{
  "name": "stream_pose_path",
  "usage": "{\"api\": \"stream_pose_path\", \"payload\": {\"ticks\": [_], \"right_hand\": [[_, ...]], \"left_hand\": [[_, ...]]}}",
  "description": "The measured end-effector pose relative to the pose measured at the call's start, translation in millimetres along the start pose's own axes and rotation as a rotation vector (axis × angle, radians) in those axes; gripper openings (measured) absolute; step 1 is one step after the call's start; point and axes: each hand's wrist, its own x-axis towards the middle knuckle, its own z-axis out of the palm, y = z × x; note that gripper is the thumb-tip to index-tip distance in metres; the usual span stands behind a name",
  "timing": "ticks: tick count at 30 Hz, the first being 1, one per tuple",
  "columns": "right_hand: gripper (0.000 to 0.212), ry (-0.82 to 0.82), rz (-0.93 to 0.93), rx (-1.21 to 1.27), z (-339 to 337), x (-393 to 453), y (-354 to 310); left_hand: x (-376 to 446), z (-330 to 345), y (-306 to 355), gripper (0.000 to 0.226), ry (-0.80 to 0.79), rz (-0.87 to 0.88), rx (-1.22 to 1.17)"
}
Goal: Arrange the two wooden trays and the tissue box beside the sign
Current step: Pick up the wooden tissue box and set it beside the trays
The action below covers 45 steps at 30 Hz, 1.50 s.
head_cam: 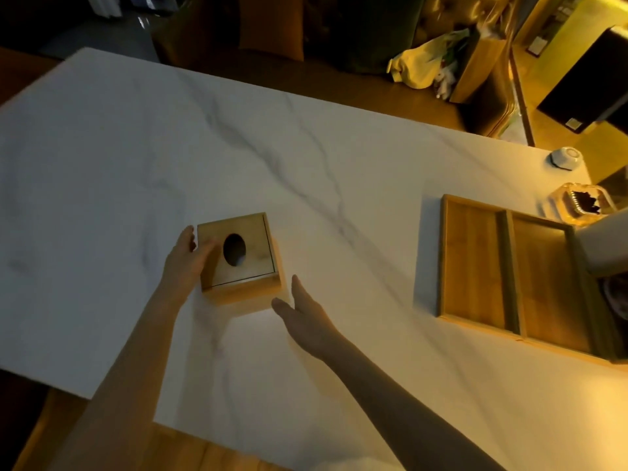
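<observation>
A square wooden tissue box with an oval hole in its lid stands near the middle of the white marble table. My left hand rests against the box's left side, fingers on the lid edge. My right hand hovers open just right of the box's near corner, apart from it. Two wooden trays lie side by side at the right: the left tray and the right tray. A white upright object, possibly the sign, stands at the right edge, partly cut off.
A small white faceted dish and a glass dish with dark contents sit at the table's far right corner. Beyond the table are a bag with yellow wrapping and a dark cabinet. The table's near edge runs below my arms.
</observation>
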Motion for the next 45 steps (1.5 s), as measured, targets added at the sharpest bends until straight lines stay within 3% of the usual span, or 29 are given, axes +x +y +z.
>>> {"api": "stream_pose_path", "payload": {"ticks": [3,8,10,14,17,23,28,37,41,45], "right_hand": [[0.065,-0.02,0.009,0.086,8,1,-7],[0.057,0.005,-0.025,0.227,17,-1,-23],[0.054,0.076,-0.013,0.258,22,0,-24],[0.053,0.113,0.002,0.271,24,4,-24],[0.047,0.119,-0.005,0.236,25,4,-24],[0.045,0.178,-0.047,0.421,12,-11,-22],[0.039,0.311,-0.065,0.351,-12,-30,-5],[0.023,0.628,-0.194,0.276,-73,-73,44],[0.017,0.794,-0.201,0.311,-106,-99,63],[0.023,0.942,-0.18,0.363,-137,-133,86]], "left_hand": [[-1,0,-3,0.039,-0.008,0.043,-0.06],[4,-5,-2,0.045,-0.091,0.056,-0.155],[7,-6,1,0.025,-0.118,0.066,-0.169],[9,-7,1,0.015,-0.138,0.073,-0.159],[8,-5,0,0.019,-0.152,0.067,-0.157],[2,8,12,0.035,-0.155,0.084,-0.081],[-12,35,31,0.05,-0.13,0.093,-0.042],[-72,101,89,0.018,-0.171,0.374,0.033],[-99,132,109,0.025,-0.22,0.492,0.049],[-128,174,124,0.038,-0.314,0.587,0.078]]}}
